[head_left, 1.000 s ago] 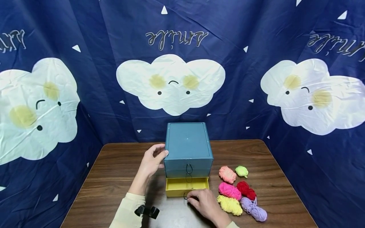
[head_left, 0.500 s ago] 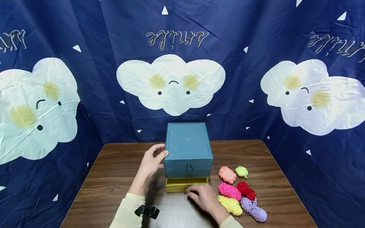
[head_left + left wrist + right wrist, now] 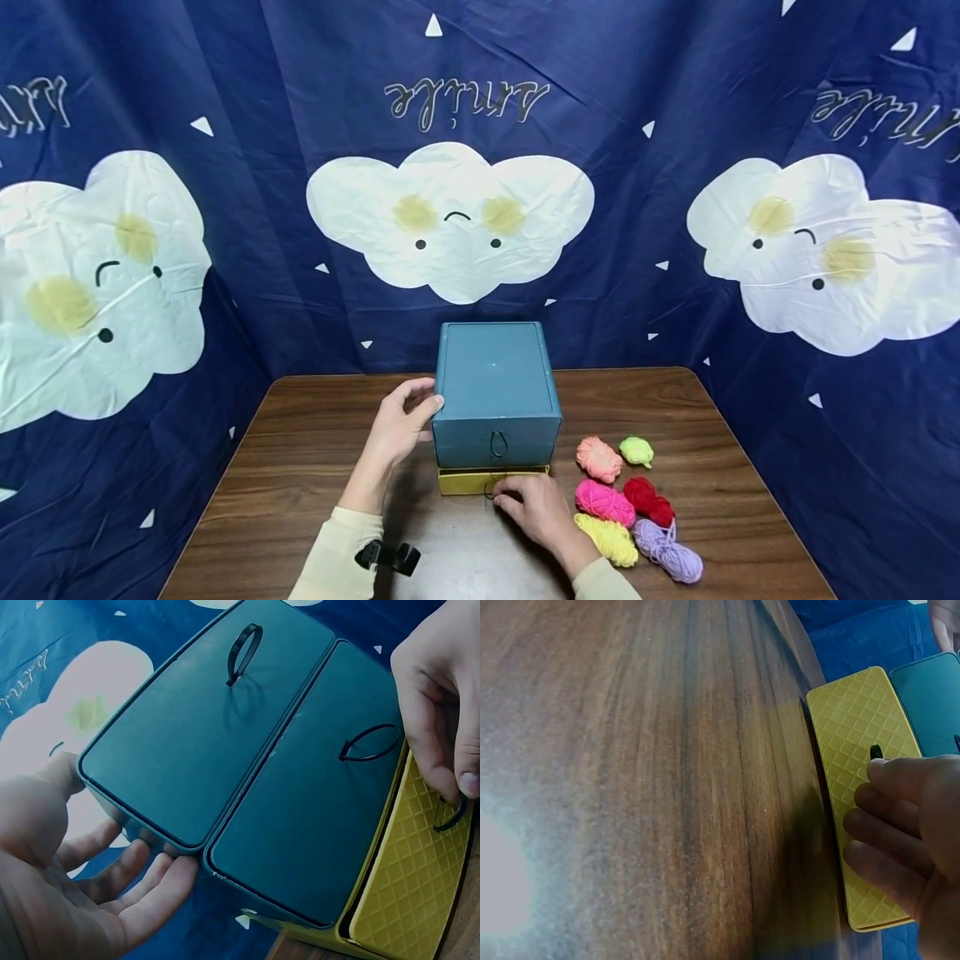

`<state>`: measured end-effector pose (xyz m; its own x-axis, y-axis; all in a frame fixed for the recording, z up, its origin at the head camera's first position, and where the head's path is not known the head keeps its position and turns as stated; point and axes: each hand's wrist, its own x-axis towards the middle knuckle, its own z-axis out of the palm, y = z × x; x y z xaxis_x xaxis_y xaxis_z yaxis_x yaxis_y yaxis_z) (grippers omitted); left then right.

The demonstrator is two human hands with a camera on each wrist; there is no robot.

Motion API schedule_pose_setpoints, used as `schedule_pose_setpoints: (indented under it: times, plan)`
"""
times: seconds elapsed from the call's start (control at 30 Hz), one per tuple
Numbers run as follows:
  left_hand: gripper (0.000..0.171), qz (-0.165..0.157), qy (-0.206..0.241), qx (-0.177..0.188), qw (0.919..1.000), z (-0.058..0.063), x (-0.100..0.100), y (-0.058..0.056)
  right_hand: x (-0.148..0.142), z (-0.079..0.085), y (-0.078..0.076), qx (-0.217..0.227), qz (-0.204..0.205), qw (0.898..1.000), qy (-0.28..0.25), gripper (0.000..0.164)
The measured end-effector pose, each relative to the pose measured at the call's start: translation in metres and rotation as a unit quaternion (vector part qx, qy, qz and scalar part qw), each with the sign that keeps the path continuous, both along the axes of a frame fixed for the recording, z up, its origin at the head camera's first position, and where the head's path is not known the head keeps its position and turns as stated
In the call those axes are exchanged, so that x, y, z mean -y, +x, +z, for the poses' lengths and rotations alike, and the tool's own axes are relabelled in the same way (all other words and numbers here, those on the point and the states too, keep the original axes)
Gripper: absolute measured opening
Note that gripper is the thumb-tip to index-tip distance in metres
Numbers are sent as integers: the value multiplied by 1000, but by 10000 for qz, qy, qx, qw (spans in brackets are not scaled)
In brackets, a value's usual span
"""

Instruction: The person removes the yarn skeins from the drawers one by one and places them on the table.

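A teal drawer box (image 3: 495, 371) stands on the table, with a yellow drawer (image 3: 461, 483) at its bottom standing slightly out. My left hand (image 3: 401, 421) rests against the box's left side, its fingertips on the side wall and the thumb at the corner. With thumb and forefinger my right hand (image 3: 542, 510) pinches the black loop pull (image 3: 448, 824) on the yellow drawer's front. In the right wrist view the other fingers lie close over the quilted yellow face. Two teal drawer fronts (image 3: 307, 795) above it are closed, each with its own black loop.
Right of the box lie several yarn skeins: coral (image 3: 598, 459), lime (image 3: 637, 451), pink (image 3: 604, 502), red (image 3: 648, 500), yellow (image 3: 606, 540) and lilac (image 3: 667, 551). A blue cloud-print cloth (image 3: 622, 333) hangs behind and beside the wooden table (image 3: 300, 467).
The yellow drawer has slid back into the box, from clearly open to nearly closed. My right hand moved forward with its pull. The left hand stayed in place.
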<state>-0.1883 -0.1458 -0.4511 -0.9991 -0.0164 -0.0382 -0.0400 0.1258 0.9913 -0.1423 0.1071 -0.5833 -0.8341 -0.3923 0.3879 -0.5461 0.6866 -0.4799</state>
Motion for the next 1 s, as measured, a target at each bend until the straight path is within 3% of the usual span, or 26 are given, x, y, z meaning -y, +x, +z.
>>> schedule_pose_setpoints:
  times: [0.53, 1.0]
  plan:
    - [48, 27, 8, -22, 10000, 0, 0, 0, -3, 2, -14, 79, 105, 9998, 166, 5]
    - [45, 162, -112, -49, 9998, 1, -1, 7, -10, 12, -11, 191, 410, 9986, 284, 12]
